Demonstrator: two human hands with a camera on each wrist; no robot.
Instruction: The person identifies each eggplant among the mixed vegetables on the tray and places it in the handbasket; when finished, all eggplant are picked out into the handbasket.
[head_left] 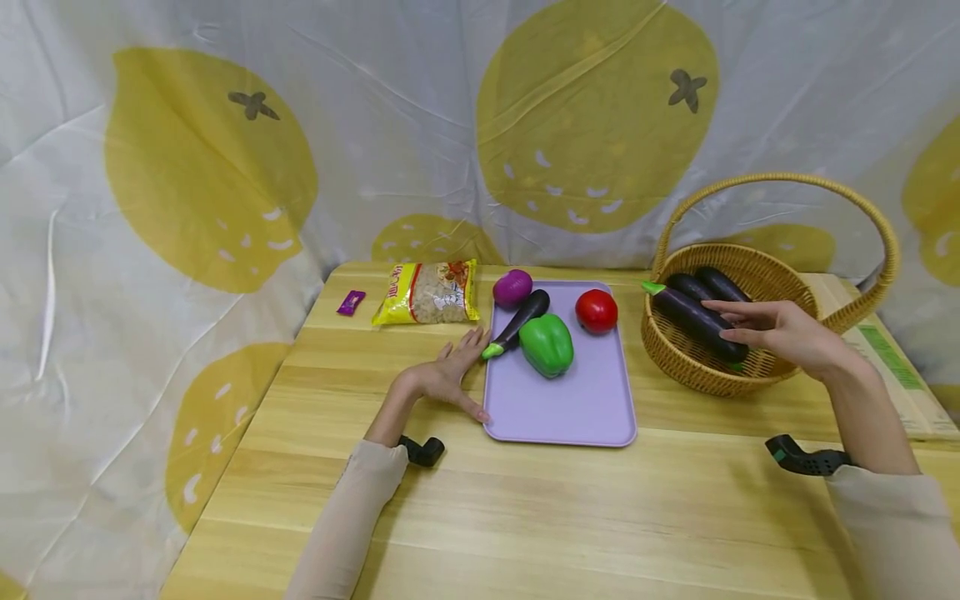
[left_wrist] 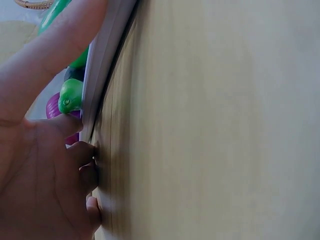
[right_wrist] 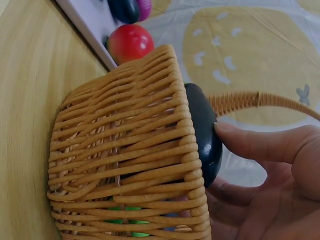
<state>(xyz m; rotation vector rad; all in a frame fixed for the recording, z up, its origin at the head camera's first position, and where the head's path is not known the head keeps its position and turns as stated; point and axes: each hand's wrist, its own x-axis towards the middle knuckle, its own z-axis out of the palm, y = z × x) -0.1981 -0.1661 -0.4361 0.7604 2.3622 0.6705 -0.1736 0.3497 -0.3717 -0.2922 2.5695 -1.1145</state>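
My right hand (head_left: 780, 333) pinches a dark eggplant (head_left: 693, 321) between thumb and fingers at the wicker basket (head_left: 675, 371). In the right wrist view the eggplant (right_wrist: 202, 135) stands above the basket rim, the thumb against its side. Two more eggplants (head_left: 720, 283) lie behind it in the basket. My left hand (head_left: 450, 375) rests with spread fingers at the left edge of the lilac tray (head_left: 570, 417), its thumb on the near corner. On the tray are a small eggplant (head_left: 528, 312), a green bell pepper (head_left: 547, 346), a red tomato (head_left: 597, 312) and a purple onion (head_left: 513, 289).
A yellow-and-clear food bag (head_left: 431, 292) lies behind the left hand, with a small purple packet (head_left: 351, 302) left of it. The basket's tall handle (head_left: 780, 177) arches over its opening. A flat carton (head_left: 892, 367) lies right of the basket. A lemon-print cloth (head_left: 420, 125) hangs behind the table.
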